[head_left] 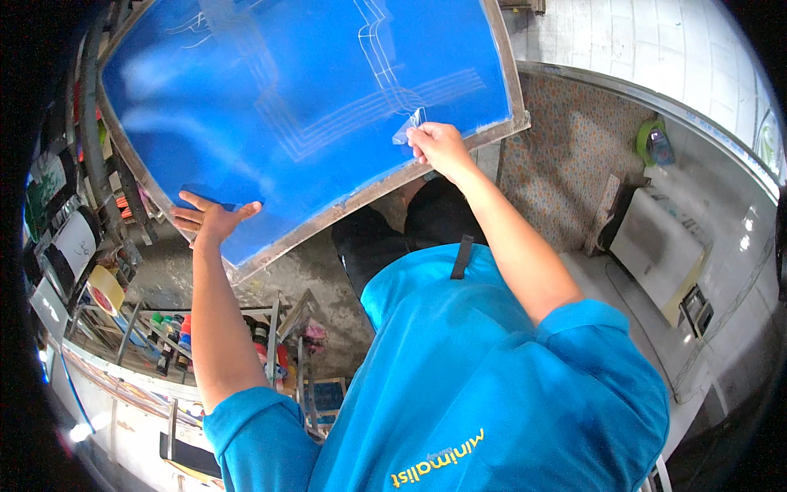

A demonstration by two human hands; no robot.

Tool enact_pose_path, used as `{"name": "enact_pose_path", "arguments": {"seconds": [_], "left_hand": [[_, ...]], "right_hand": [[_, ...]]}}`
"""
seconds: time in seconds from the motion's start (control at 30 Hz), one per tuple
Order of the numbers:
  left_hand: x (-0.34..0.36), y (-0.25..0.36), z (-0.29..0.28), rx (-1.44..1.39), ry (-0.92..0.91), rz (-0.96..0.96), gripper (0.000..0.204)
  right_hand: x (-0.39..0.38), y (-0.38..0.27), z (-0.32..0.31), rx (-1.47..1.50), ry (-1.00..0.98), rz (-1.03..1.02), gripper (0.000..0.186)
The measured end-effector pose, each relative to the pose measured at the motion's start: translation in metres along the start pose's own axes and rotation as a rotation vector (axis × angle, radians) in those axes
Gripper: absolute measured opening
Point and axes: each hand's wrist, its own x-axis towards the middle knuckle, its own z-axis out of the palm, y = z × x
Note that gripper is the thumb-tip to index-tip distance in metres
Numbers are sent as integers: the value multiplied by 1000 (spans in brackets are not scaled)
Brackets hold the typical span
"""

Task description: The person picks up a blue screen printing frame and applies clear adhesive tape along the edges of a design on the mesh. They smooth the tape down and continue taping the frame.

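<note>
A large blue screen-printing frame (328,90) with a worn, greyish-brown border fills the upper middle of the view. Thin pale line patterns run across its blue face. Spread fingers of my left hand (206,220) rest over the border and face at the lower left corner. At the near right part, my right hand (438,148) pinches a small crumpled piece of clear film (411,127) just over the blue face. The film looks shiny and transparent; whether part of it still sticks to the face I cannot tell.
Several bottles (172,338) stand on a metal rack at lower left, near a roll of yellowish tape (105,290). A white box-like appliance (656,238) sits on the right. Behind it, a green and grey object (654,143) is by the wall. Metal bars line the left.
</note>
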Motion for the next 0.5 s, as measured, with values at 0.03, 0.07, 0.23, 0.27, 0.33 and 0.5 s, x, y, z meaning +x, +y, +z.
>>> {"name": "enact_pose_path", "arguments": {"seconds": [0.03, 0.07, 0.23, 0.27, 0.33, 0.5], "left_hand": [[-1, 2, -1, 0, -9, 4, 177], [-2, 2, -3, -7, -26, 1, 178], [10, -5, 3, 35, 19, -2, 180], [10, -5, 2, 37, 17, 5, 180], [12, -8, 4, 39, 10, 7, 181], [4, 0, -4, 36, -22, -18, 181]], "right_hand": [[-2, 10, -7, 26, -15, -11, 33], [-6, 13, -14, 38, -37, 1, 33], [-22, 9, -58, 5, -202, 52, 30], [-24, 8, -67, -26, -232, 58, 30], [-28, -1, -82, -45, -276, 106, 30], [-38, -15, -132, -14, -351, 248, 30]]}}
